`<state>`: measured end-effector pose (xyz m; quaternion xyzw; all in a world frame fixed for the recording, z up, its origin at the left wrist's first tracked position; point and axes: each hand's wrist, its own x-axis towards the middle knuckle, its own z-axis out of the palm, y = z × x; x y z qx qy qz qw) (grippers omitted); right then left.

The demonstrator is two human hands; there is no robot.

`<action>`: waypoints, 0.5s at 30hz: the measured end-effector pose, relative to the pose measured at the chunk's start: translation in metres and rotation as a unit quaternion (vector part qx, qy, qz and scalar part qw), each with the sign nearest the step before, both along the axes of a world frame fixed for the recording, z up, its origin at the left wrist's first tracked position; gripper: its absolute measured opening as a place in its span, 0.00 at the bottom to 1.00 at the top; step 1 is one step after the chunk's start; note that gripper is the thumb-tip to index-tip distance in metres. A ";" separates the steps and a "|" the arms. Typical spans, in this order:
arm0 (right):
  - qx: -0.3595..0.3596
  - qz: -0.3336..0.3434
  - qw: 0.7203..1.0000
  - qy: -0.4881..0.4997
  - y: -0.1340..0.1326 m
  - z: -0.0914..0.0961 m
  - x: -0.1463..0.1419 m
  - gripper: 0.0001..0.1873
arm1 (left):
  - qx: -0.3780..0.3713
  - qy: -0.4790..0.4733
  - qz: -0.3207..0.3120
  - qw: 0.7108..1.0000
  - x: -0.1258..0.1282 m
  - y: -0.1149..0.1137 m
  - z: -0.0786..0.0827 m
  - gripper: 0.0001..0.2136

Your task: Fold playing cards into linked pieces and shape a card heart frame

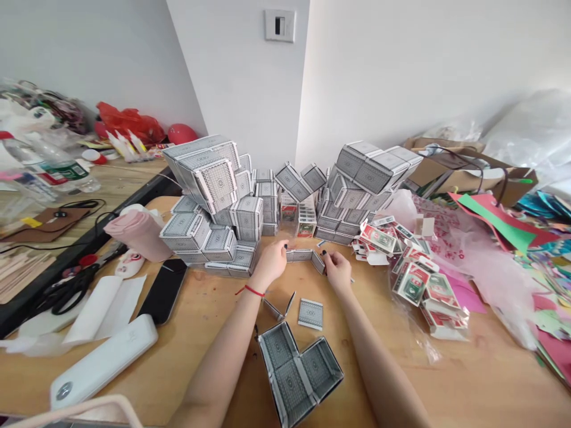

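Observation:
Between my two hands a strip of joined grey-patterned card panels [300, 255] stands on its edge, bent near its right end. My left hand [273, 261], with a red cord at the wrist, pinches the left end. The fingers of my right hand [338, 271] are closed on the bent right end. Nearer to me lie a folded pair of panels [279, 310] and a flat square panel [311, 314]. An open-topped, L-shaped box of patterned card [292, 380] rests between my forearms.
Stacked patterned-card boxes rise at the left [218, 184] and right [357, 190]. Small red-and-green cartons [414, 282] lie in a heap on the right. On the left are a black phone [164, 291], a white oblong device [104, 359], scissors [80, 285] and a pink roll [138, 233].

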<state>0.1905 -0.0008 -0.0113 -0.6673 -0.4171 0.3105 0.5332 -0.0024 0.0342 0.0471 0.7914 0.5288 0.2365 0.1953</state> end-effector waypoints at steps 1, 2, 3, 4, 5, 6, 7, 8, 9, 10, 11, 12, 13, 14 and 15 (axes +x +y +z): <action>0.008 0.012 1.000 -0.018 -0.001 -0.004 -0.001 0.21 | 0.006 0.021 0.003 1.000 0.003 0.003 -0.002 0.16; 0.016 0.020 0.999 -0.041 -0.002 -0.007 -0.001 0.21 | 0.009 0.045 0.003 0.999 0.006 0.006 -0.004 0.17; 0.025 0.022 0.997 -0.064 -0.003 -0.009 -0.001 0.21 | 0.012 0.066 0.001 0.998 0.009 0.011 -0.006 0.17; 0.031 0.023 0.996 -0.085 -0.003 -0.011 0.000 0.22 | 0.015 0.083 -0.006 0.996 0.013 0.016 -0.007 0.19; 0.036 0.020 0.994 -0.104 -0.002 -0.012 0.000 0.21 | 0.021 0.101 -0.016 0.995 0.016 0.022 -0.008 0.20; 0.038 0.018 0.992 -0.118 -0.002 -0.012 0.001 0.21 | 0.022 0.106 -0.023 0.994 0.020 0.029 -0.009 0.21; 0.037 0.016 0.991 -0.128 -0.001 -0.013 0.002 0.21 | 0.023 0.109 -0.027 0.993 0.023 0.036 -0.009 0.22; 0.035 0.016 0.990 -0.135 -0.001 -0.013 0.002 0.21 | 0.025 0.111 -0.031 0.993 0.027 0.043 -0.009 0.22; 0.034 0.016 0.989 -0.142 0.000 -0.013 0.002 0.21 | 0.029 0.114 -0.035 0.992 0.030 0.049 -0.009 0.23; 0.033 0.016 0.988 -0.149 -0.001 -0.013 0.002 0.21 | 0.037 0.126 -0.036 0.991 0.033 0.055 -0.009 0.23; 0.033 0.017 0.987 -0.155 -0.001 -0.013 0.002 0.21 | 0.041 0.134 -0.027 0.990 0.036 0.060 -0.009 0.24; 0.034 0.019 0.986 -0.160 -0.001 -0.013 0.001 0.21 | 0.040 0.140 -0.019 0.989 0.039 0.064 -0.009 0.25; 0.034 0.021 0.986 -0.163 -0.002 -0.013 0.001 0.21 | 0.042 0.144 -0.009 0.989 0.042 0.067 -0.008 0.25; 0.033 0.023 0.985 -0.165 -0.003 -0.013 0.000 0.21 | 0.048 0.146 0.003 0.988 0.045 0.070 -0.008 0.25; 0.031 0.025 0.985 -0.167 -0.003 -0.013 0.000 0.21 | 0.058 0.146 0.015 0.987 0.048 0.072 -0.008 0.25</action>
